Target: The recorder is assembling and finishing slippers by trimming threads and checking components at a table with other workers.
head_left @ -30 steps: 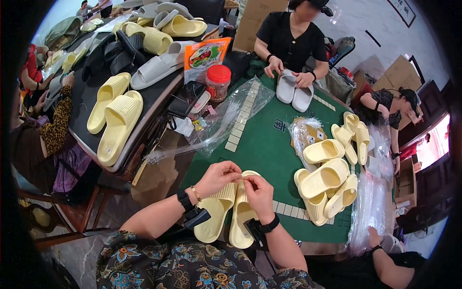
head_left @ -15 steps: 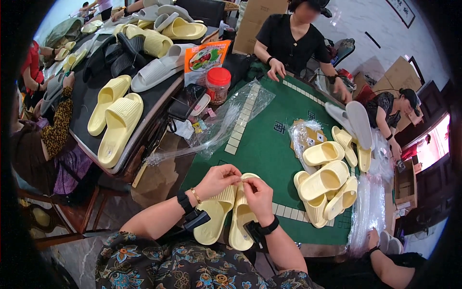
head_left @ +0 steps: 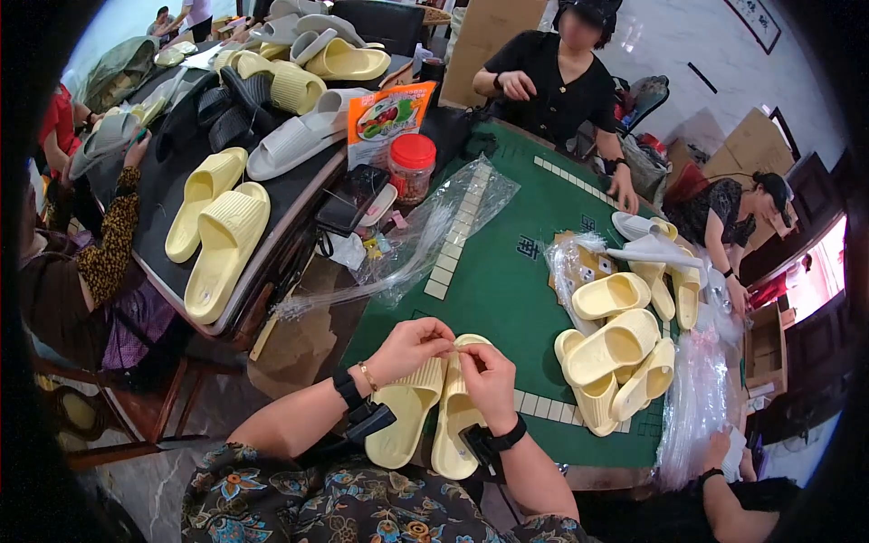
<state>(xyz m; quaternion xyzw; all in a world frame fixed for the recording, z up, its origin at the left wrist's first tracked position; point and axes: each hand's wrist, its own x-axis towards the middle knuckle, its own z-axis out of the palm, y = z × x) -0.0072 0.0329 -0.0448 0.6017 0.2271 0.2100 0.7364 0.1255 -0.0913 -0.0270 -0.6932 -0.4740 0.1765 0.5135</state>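
Note:
My left hand (head_left: 409, 351) and my right hand (head_left: 490, 387) meet just above a pair of pale yellow slippers at the near edge of the green table. Thumbs and fingertips are pinched together on both hands. Whatever they hold between them is too small and thin to make out. Below my left wrist lies the left slipper (head_left: 395, 436); the right slipper (head_left: 454, 445) sits under my right hand, its toe end partly covered by my fingers. Both slippers have ribbed straps.
Loose yellow slippers (head_left: 611, 348) are piled on the right, beside clear plastic bags (head_left: 688, 407). Clear plastic strips (head_left: 398, 249) spread toward a red-lidded jar (head_left: 412, 167). More slippers (head_left: 226, 244) cover the dark table at left. Co-workers sit around; one (head_left: 557, 90) is opposite.
My hands stay pinched together over the slippers, hardly moving. The grey slippers at the far right have come down onto the pile. The person opposite has raised one hand.

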